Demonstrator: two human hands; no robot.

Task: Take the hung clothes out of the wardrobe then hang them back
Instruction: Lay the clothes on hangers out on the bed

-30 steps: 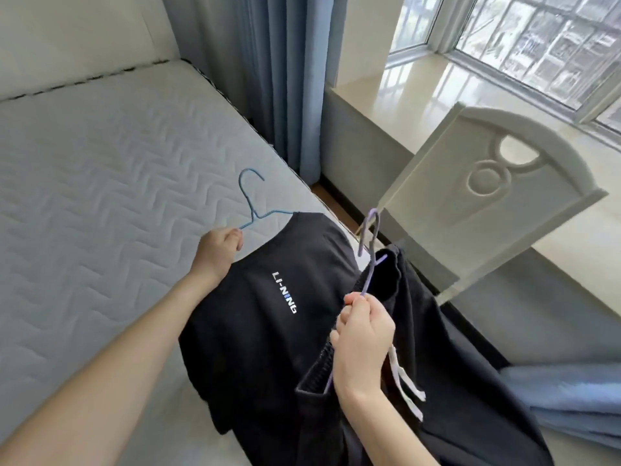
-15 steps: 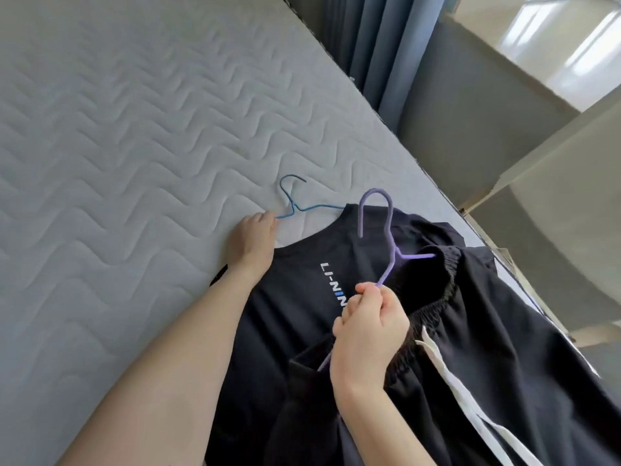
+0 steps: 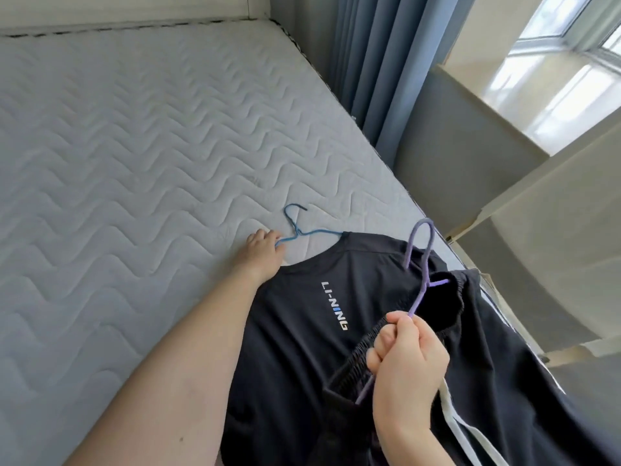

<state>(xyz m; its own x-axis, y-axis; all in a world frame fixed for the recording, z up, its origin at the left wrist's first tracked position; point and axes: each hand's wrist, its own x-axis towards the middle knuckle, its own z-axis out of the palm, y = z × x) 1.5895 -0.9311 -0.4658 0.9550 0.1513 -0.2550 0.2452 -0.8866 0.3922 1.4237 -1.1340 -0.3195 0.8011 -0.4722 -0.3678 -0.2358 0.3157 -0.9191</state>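
Across the left and centre of the frame, grey quilted mattress (image 3: 134,146) with wavy stitching. At lower centre, flat on it, black T-shirt (image 3: 295,348) on blue hanger (image 3: 297,228), with left hand (image 3: 263,245) curled round the hanger's wire. At lower right, right hand (image 3: 406,364) gripping purple hanger (image 3: 420,264) carrying black drawstring garment (image 3: 504,364), overlapping the shirt. At upper right, blue curtain (image 3: 379,62) beside sunlit sill (image 3: 554,95).
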